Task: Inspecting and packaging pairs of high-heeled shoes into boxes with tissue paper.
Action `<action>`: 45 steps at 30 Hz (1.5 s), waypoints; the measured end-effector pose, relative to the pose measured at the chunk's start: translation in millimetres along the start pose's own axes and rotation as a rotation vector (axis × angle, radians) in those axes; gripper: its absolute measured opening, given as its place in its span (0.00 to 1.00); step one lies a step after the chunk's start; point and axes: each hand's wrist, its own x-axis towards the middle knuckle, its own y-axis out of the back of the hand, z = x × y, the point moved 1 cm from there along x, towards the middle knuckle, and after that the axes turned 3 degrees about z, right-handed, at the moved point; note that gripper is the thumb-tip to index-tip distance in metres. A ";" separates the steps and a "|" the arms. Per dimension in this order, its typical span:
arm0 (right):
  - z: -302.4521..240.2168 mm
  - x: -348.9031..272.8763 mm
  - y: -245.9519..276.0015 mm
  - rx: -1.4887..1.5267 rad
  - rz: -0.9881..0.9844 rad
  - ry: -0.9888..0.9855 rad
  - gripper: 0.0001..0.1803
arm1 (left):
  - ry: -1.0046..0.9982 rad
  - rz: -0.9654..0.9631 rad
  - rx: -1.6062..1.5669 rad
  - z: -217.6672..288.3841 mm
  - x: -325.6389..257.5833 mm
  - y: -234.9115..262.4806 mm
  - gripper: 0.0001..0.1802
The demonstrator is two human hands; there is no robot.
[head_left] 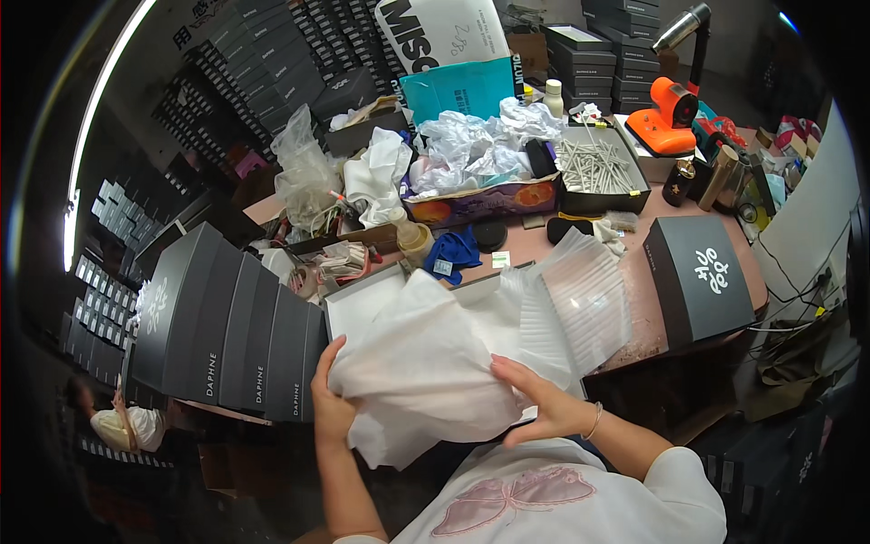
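My left hand and my right hand both grip a bundle wrapped in white tissue paper, held just above the near table edge. The paper hides whatever is inside. Behind the bundle lies an open white box lined with more tissue. To the right of it rests a sheet of ribbed translucent plastic wrap.
A row of dark grey boxes stands upright at my left. A dark grey box lid lies at right on the pinkish table. Crumpled tissue, a tray of metal sticks, an orange device and stacked boxes fill the back.
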 end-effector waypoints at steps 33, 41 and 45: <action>116.0 -69.4 136.7 -0.678 0.397 -0.525 0.16 | 0.206 -0.026 0.431 -187.5 5.5 -78.9 0.20; 111.1 17.9 -40.6 -1.053 -0.328 -0.180 0.42 | 0.143 -0.273 0.955 -201.1 42.0 -106.0 0.17; 125.8 12.1 -25.0 -0.971 -0.345 -0.041 0.42 | -0.036 -0.018 0.760 -163.9 40.9 -68.3 0.17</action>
